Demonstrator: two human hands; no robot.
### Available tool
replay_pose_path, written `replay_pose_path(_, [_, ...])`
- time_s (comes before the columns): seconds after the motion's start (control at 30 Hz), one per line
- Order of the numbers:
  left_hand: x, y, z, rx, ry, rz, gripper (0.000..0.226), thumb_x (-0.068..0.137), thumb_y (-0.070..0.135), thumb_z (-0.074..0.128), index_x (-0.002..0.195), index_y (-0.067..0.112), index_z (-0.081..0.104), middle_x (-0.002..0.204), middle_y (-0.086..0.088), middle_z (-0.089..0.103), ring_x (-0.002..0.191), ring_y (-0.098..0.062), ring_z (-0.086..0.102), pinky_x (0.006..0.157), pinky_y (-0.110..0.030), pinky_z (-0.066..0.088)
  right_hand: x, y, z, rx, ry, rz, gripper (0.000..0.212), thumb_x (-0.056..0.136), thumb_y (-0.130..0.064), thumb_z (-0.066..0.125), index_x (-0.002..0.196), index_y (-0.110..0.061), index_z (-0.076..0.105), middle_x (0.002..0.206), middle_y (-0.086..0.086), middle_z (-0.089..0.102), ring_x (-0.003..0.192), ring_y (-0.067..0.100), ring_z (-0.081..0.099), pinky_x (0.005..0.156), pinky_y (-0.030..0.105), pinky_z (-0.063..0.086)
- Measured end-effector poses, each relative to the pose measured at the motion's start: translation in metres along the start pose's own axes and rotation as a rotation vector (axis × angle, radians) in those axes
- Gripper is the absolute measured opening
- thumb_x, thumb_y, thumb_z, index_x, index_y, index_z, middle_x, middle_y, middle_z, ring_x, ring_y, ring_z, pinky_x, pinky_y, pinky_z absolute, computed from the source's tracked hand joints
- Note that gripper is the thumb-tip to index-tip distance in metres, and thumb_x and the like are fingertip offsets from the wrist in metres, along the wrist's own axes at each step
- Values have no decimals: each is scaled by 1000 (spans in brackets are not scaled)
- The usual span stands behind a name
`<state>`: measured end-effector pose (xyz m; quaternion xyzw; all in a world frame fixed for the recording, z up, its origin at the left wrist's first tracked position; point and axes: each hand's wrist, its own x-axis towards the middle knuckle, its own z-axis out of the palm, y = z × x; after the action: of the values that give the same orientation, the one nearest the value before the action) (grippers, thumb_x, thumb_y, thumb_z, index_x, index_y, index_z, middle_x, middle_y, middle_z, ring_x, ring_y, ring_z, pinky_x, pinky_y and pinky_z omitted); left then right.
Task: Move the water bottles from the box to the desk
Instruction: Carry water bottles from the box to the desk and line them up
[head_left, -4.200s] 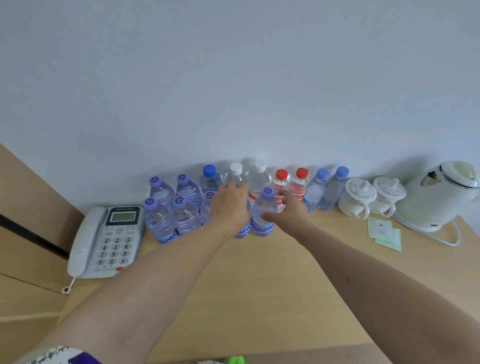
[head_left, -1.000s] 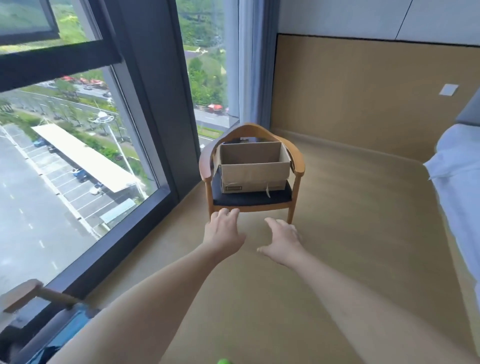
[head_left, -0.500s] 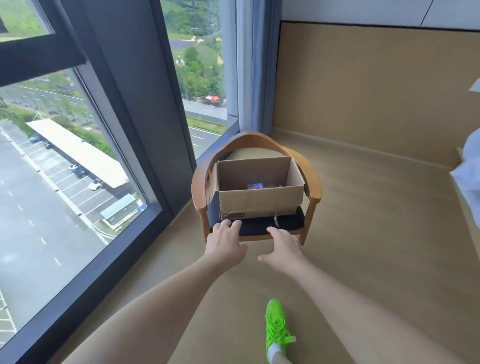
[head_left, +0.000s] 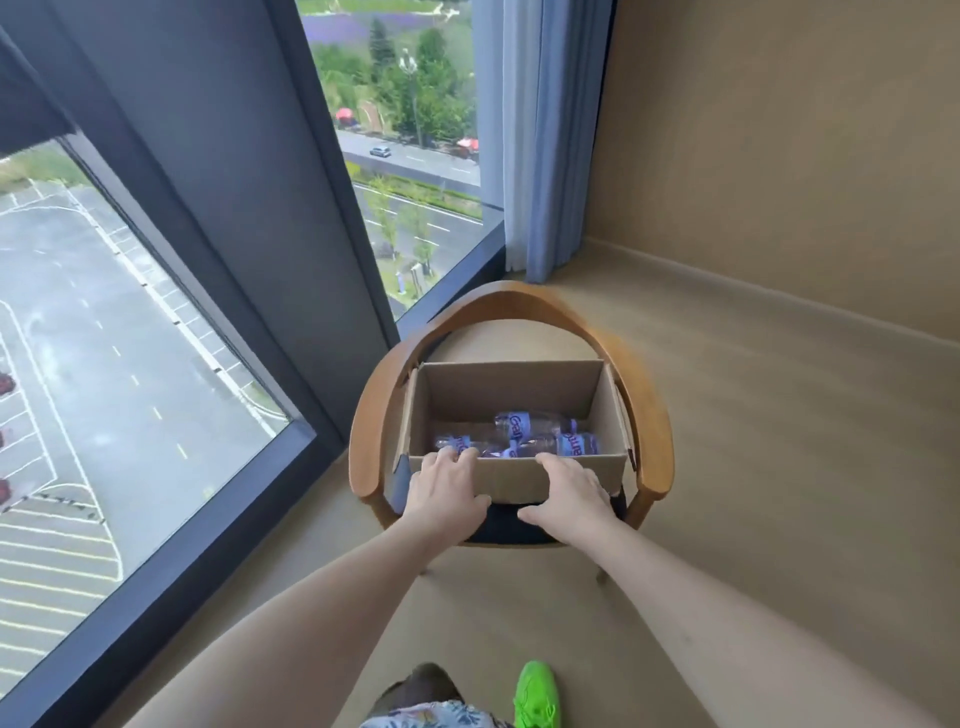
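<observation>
An open cardboard box (head_left: 509, 384) stands on the dark seat of a wooden armchair (head_left: 644, 415). On the box floor lie clear water bottles (head_left: 540, 434) with purple labels, on their sides. My left hand (head_left: 444, 491) reaches over the box's near wall at its left, fingers stretched toward the bottles. Over the near wall at its right hovers my right hand (head_left: 569, 493), fingers extended. Neither hand holds anything. The desk is out of view.
A floor-to-ceiling window (head_left: 130, 338) with a dark frame runs along the left. Behind the chair hangs a blue curtain (head_left: 540, 135) next to a tan wall panel (head_left: 779, 156). Tan floor (head_left: 779, 467) spreads to the right. My green shoe (head_left: 535, 693) shows at the bottom.
I left the desk with its standing bottles and walked up to the chair. The box is now close and its bottles visible, with both hands reaching over its near wall.
</observation>
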<state>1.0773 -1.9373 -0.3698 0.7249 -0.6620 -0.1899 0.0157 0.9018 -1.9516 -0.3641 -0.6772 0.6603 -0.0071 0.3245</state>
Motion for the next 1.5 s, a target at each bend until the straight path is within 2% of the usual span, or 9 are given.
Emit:
replay_pose_path(0.33, [128, 2, 25, 1, -138, -10, 54, 89, 39, 65, 138, 22, 50, 134, -6, 53, 129, -31, 46, 97, -44, 45, 114, 21, -6, 14, -68, 99, 80, 87, -47, 74, 154, -25, 36, 152, 2, 47, 138, 29, 42, 108, 47, 44])
replay_pose_path(0.47, [188, -7, 45, -25, -246, 11, 56, 86, 28, 67, 138, 20, 50, 129, -5, 53, 124, -31, 47, 95, -42, 47, 176, 24, -3, -3, -106, 151, 74, 89, -46, 71, 152, -25, 39, 151, 3, 48, 136, 31, 44, 106, 47, 46])
replay_pose_path(0.67, [252, -32, 87, 13, -480, 36, 68, 83, 16, 65, 148, 20, 43, 137, -8, 49, 129, -34, 45, 97, -47, 48, 260, 35, 24, -74, -249, 243, 77, 89, -44, 72, 154, -24, 36, 151, 8, 46, 138, 32, 42, 108, 44, 43])
replay_pose_path(0.9, [292, -56, 135, 57, -691, 124, 79, 84, 23, 71, 155, 21, 36, 155, -12, 38, 139, -37, 39, 106, -47, 46, 320, 65, 70, -265, -381, 252, 76, 86, -33, 73, 151, -23, 38, 151, 13, 39, 140, 36, 35, 111, 48, 34])
replay_pose_path(1.07, [310, -60, 157, 57, -908, 239, 82, 73, 25, 74, 151, 25, 46, 145, -9, 55, 130, -31, 53, 98, -39, 53, 337, 94, 87, -536, -353, 104, 80, 80, -31, 75, 149, -23, 36, 153, 17, 31, 143, 37, 25, 118, 58, 21])
replay_pose_path(1.17, [320, -66, 161, 23, -944, 254, 85, 63, 28, 83, 144, 24, 55, 151, -4, 47, 129, -27, 55, 95, -27, 50, 345, 108, 92, -575, -347, 100, 84, 82, -31, 73, 153, -24, 29, 152, 21, 33, 144, 40, 25, 119, 62, 17])
replay_pose_path(1.27, [331, -69, 165, 10, -972, 262, 82, 59, 32, 88, 136, 25, 61, 152, 2, 40, 129, -23, 53, 95, -32, 52, 353, 111, 102, -603, -334, 112, 85, 81, -23, 72, 153, -22, 28, 144, 22, 38, 138, 42, 32, 118, 64, 16])
replay_pose_path(1.4, [339, -66, 171, 57, -1002, 316, 76, 58, 35, 88, 130, 26, 65, 146, 4, 40, 114, -20, 55, 89, -30, 52, 357, 116, 116, -596, -227, 121, 70, 81, -6, 66, 144, -20, 39, 135, 22, 46, 132, 42, 41, 117, 64, 17])
replay_pose_path(1.5, [342, -69, 172, 34, -1007, 309, 77, 60, 34, 89, 133, 26, 66, 140, 1, 44, 120, -23, 54, 96, -34, 52, 359, 121, 116, -585, -185, 100, 67, 78, -7, 71, 138, -20, 45, 127, 16, 52, 122, 37, 49, 113, 60, 26])
